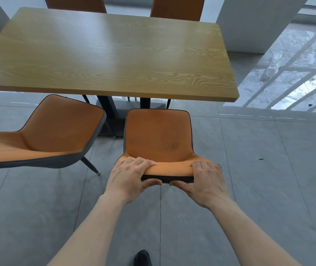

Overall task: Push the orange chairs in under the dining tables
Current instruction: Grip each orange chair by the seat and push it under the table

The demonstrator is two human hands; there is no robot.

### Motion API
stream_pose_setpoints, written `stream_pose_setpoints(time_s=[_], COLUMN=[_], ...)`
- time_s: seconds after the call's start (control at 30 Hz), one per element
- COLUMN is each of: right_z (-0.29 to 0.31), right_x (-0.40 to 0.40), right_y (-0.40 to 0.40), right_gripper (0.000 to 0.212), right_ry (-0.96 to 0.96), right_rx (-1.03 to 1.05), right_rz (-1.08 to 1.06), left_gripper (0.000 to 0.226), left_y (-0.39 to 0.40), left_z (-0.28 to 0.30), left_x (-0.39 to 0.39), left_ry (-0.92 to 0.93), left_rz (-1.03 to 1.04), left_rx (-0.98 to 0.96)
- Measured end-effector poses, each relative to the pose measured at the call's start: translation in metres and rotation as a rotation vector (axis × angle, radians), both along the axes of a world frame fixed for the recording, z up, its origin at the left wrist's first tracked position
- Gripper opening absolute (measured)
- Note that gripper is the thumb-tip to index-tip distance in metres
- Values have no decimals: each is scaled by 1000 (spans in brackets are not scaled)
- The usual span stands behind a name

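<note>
I have both hands clamped on the backrest top of an orange chair point(159, 139), left hand point(129, 177) and right hand point(206, 181) apart, thumbs behind for a straight push. Its smooth, dark-piped seat stops short of the wood-grain dining table point(105, 54); a second orange chair point(57, 129) stands angled alongside.
</note>
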State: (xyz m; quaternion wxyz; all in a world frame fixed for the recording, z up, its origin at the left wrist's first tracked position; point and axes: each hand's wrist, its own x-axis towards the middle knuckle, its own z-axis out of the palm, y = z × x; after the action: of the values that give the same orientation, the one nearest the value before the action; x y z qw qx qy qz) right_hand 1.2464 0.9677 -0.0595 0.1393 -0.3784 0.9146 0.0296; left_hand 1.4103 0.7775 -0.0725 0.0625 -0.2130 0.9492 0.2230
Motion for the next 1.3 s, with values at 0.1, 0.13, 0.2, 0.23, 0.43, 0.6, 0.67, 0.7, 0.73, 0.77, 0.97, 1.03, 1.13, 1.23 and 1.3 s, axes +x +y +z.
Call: stream_pose_setpoints(time_s=[0.1, 0.13, 0.2, 0.23, 0.43, 0.6, 0.67, 0.7, 0.73, 0.77, 0.97, 1.03, 1.13, 1.23, 1.3], right_z=[15, 15, 15, 15, 15, 14, 11, 10, 11, 15, 51, 59, 65, 67, 67], right_x=[-6, -6, -8, -8, -9, -7, -7, -8, -9, -10, 4, 21, 59, 116, 167], right_y=[-31, -36, -43, -43, -42, -25, -17, -15, -13, -14, -41, -73, -134, -205, -257], right_gripper=[111, 111, 108, 106, 102, 108, 110, 110, 111, 111, 123, 119, 114, 115, 116], right_ry=[-27, -23, -16, -17, -10, -17, -35, -49, -65, -92, -180, -178, -204, -249, -252], right_rx=[-82, -95, -97, -105, -127, -77, -39, -16, 8, 26, 51, 57, -6, -68, -91], right_rz=[32, 38, 55, 58, 59, 51, 45, 45, 49, 47, -2, 25, 60, 98, 104], left_gripper=[71, 71, 72, 72, 71, 72, 73, 74, 75, 77, 84, 85, 84, 84, 86], left_y=[-25, -30, -35, -34, -33, -21, -14, -11, -9, -9, -58, -91, -147, -214, -264], left_z=[26, 29, 33, 33, 30, 24, 18, 16, 16, 20, 68, 75, 79, 82, 82], left_x=[2, 2, 3, 3, 4, 3, 0, -1, -2, -3, 25, 53, 110, 176, 223], left_ry=[27, 27, 12, 9, 10, -35, -81, -106, -128, -142, -39, -33, -17, 11, 23], left_rz=[63, 72, 67, 66, 68, 41, 23, 16, 17, 22, 68, 112, 166, 210, 231], left_rx=[-73, -74, -99, -101, -88, -56, -13, 17, 44, 59, 6, -22, -49, -64, -90])
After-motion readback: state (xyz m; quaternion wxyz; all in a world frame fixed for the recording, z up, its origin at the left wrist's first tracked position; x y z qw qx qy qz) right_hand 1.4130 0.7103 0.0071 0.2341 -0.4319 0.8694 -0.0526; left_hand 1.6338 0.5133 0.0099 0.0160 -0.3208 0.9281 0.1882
